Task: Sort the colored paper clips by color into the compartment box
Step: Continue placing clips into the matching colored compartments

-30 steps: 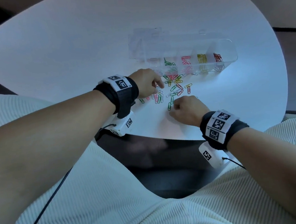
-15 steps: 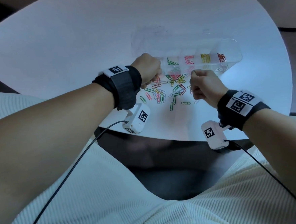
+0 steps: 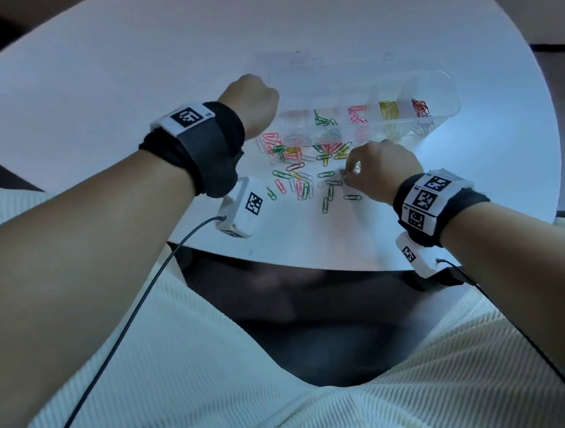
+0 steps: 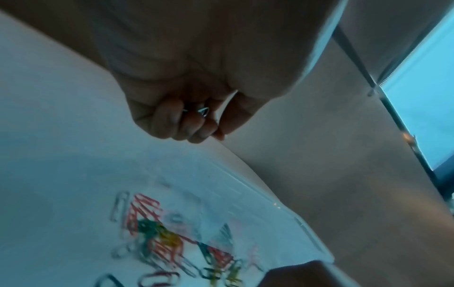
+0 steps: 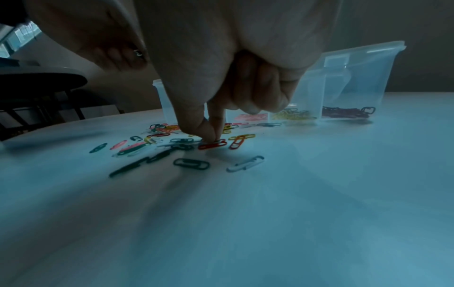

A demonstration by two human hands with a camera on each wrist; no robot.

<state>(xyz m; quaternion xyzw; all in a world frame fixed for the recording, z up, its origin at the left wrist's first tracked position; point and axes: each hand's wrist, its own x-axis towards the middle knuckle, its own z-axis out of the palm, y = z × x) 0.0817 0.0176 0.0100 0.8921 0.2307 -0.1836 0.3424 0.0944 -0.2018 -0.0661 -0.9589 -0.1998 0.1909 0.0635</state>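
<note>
A clear compartment box lies across the table, with green, pink, yellow and red clips in separate cells. Loose mixed clips lie in front of it. My left hand hovers as a fist over the box's left end; in the left wrist view its curled fingers hold a white clip. My right hand is down at the pile's right side. Its thumb and forefinger pinch a red clip that lies on the table.
The round white table ends just before my lap, with a dark gap below its near edge. A white clip and dark green clips lie apart from the pile, close to my right hand. Wrist camera cables hang over my lap.
My left hand rose from the pile to above the box's left end. My right hand went up toward the box, then came back down onto the loose clips.
</note>
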